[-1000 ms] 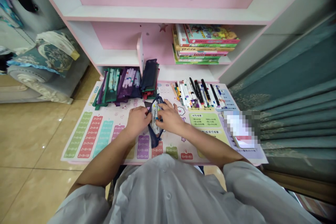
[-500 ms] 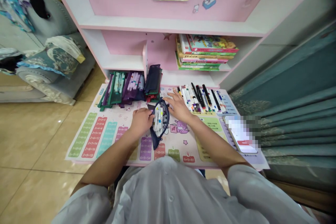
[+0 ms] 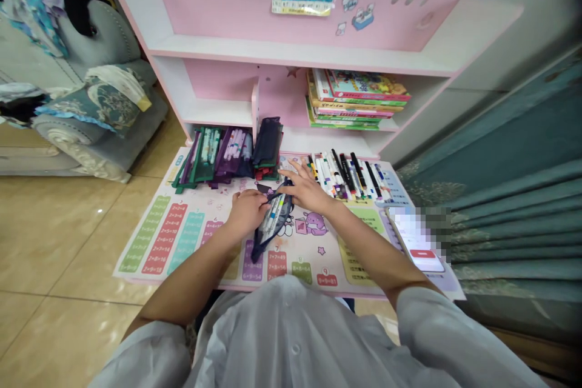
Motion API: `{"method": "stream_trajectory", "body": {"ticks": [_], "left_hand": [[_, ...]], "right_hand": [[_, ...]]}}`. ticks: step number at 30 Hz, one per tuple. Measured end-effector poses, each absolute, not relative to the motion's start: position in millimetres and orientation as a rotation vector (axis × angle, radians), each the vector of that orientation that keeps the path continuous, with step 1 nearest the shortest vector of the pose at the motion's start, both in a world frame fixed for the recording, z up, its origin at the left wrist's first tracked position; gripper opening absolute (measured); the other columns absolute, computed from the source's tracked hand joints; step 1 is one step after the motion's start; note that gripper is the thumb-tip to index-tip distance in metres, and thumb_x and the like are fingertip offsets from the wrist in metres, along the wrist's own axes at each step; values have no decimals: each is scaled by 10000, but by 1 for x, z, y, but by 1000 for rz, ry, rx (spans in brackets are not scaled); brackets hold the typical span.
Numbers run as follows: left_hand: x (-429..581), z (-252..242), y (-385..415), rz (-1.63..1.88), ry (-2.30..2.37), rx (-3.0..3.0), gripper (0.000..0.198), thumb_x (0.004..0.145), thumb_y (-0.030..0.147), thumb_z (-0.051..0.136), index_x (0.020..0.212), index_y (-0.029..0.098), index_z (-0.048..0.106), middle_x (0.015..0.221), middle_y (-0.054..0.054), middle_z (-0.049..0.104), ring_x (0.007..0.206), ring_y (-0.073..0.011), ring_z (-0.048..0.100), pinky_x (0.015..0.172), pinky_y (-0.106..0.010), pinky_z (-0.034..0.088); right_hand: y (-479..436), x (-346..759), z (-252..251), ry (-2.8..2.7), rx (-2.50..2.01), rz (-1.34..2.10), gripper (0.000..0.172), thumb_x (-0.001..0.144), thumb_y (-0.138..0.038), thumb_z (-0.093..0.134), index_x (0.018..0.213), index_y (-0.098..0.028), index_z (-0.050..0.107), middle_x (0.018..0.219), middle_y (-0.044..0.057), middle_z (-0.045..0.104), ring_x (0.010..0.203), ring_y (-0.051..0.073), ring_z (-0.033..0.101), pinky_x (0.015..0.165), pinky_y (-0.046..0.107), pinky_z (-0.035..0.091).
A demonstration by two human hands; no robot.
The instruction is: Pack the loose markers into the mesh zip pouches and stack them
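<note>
A dark blue mesh pencil pouch (image 3: 271, 221) lies in the middle of the desk mat, holding several markers. My left hand (image 3: 248, 210) grips the pouch's left edge with curled fingers. My right hand (image 3: 307, 188) lies just right of the pouch's top end, fingers spread flat over the mat, beside a row of loose markers (image 3: 348, 173).
Filled green and purple pouches (image 3: 213, 154) and a stack of empty dark pouches (image 3: 268, 145) sit at the back of the colourful desk mat (image 3: 177, 230). Books (image 3: 354, 100) lie on the pink shelf. A phone (image 3: 416, 239) rests at the right. A sofa stands left.
My right hand left the pouch, reached toward the loose markers, and now sits with spread fingers at the pouch's top. The left hand has kept hold of the pouch, which has tilted slightly.
</note>
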State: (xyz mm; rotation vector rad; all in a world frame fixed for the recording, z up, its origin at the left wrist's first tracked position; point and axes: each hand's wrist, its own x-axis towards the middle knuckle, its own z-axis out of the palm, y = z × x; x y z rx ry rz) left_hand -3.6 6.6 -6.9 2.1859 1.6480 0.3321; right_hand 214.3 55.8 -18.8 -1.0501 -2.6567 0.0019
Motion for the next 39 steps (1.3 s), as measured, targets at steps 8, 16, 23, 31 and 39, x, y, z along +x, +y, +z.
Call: {"method": "stream_trajectory", "body": {"ticks": [8,16,23,31,39], "left_hand": [[-8,-7,10,504,1678,2101,169,835,360,637,810,227,738,1111,-57,722,1108,-249,610,1012,-438,390],[-30,0,25,703,1585,2026,269,762,475,693,807,212,734,1020,-54,740,1017,-233,661,911,-346,489],[-24,-1,26,562,1753,2077,154,728,251,748,881,250,763,1182,-71,707,1200,-318,592,1082,-563,360],[-20,-3,25,577,1757,2073,58,744,230,736,786,255,766,1165,-63,719,1226,-331,574,1124,-671,263],[-19,-3,23,560,1726,2108,107,728,184,731,779,271,767,1195,-51,711,1280,-327,532,1143,-676,227]], "right_hand": [[52,245,-36,-2443,-955,94,120,841,-334,693,837,-249,777,1357,92,587,1475,374,220,1150,642,227],[42,282,-43,-2206,-1211,67,198,872,-339,635,800,-221,776,1325,105,607,1446,394,276,1112,626,316],[41,295,-47,-2173,-1273,89,171,853,-344,650,805,-241,779,1318,84,607,1434,391,298,1106,641,317],[31,255,-20,-2148,-1192,42,279,848,-431,660,986,-204,745,1325,136,575,1428,378,315,1144,593,326],[40,170,0,-2395,-1008,152,242,760,-392,776,922,-214,748,1377,135,553,1434,412,294,1085,658,322]]}}
